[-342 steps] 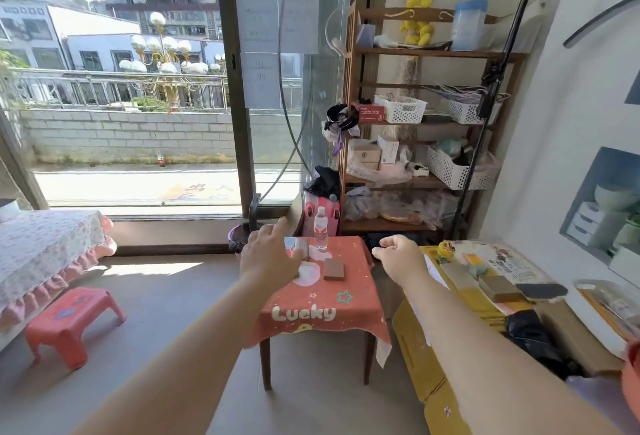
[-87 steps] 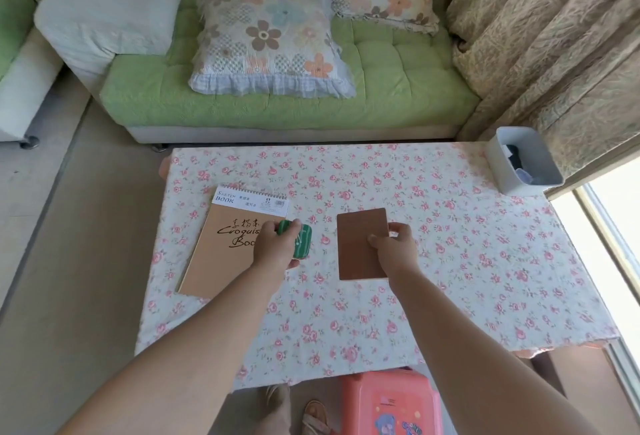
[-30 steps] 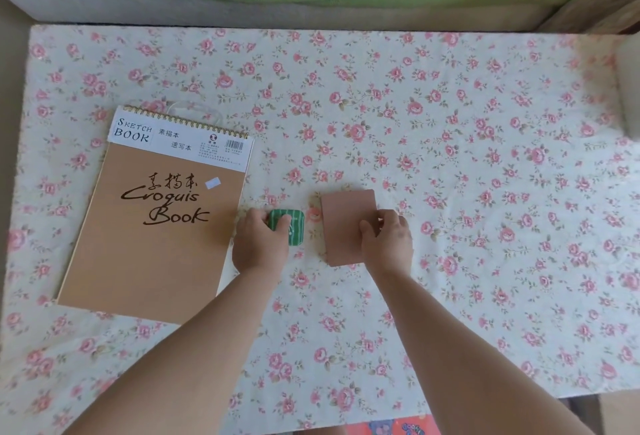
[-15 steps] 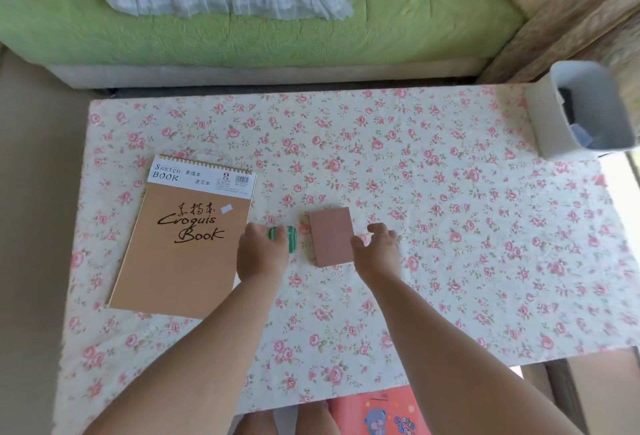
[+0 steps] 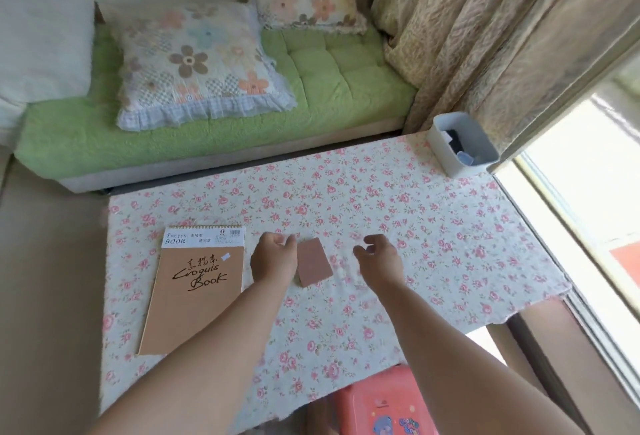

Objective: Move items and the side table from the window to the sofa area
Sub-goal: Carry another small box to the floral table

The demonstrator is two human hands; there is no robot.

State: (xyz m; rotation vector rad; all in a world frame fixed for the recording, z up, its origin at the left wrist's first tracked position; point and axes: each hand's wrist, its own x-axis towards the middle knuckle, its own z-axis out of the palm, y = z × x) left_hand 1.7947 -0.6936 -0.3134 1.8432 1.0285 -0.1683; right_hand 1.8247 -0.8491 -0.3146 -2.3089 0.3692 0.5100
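Note:
A small brown card-like pad (image 5: 314, 267) lies flat on the low table with the floral cloth (image 5: 398, 212), in front of the green sofa (image 5: 332, 88). My left hand (image 5: 273, 258) hovers just left of the pad with loosely curled fingers, and nothing shows in it. The small green striped item is hidden, probably under that hand. My right hand (image 5: 379, 258) is off the pad, to its right, fingers relaxed and holding nothing.
A brown sketch book (image 5: 194, 296) lies on the table's left part. A white bin (image 5: 464, 143) stands at the far right corner by the curtain (image 5: 485, 36). Floral pillows (image 5: 197, 63) sit on the sofa. A red stool (image 5: 384, 403) is under the near edge.
My right hand has let go of the brown pad and moved right. My left hand has lifted and now covers the green item. The view has tilted up toward the sofa.

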